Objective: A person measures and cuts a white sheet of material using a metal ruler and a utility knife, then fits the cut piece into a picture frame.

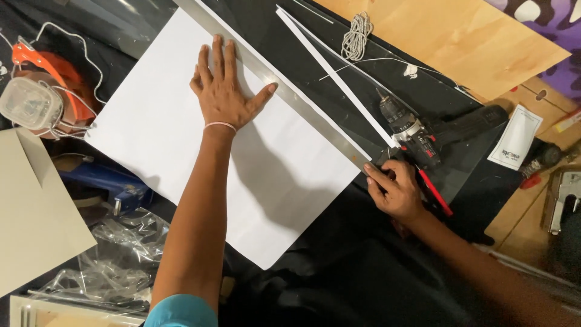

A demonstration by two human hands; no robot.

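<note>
Head view: left hand [223,91] pressed flat on a white sheet [181,139], fingers spread wide, thumb tip touching a long metal ruler [284,91] laid along the sheet's far right edge. Thin pale band round the left wrist. Right hand [396,191] curled shut at the ruler's near end, gripping a red-handled knife [437,195] — blade hidden behind the fingers. Sheet spread on a black-covered table [339,266], slanting from far left to near right. Just right of the ruler, a narrow white strip [339,79], its near end by a drill [423,136] lying on the black cover. Farther off, a coil of cord [357,33] beside a wooden board [460,36]. At far left, an orange tool [42,66] tangled in white wire — near it, crumpled clear plastic [115,254].
</note>
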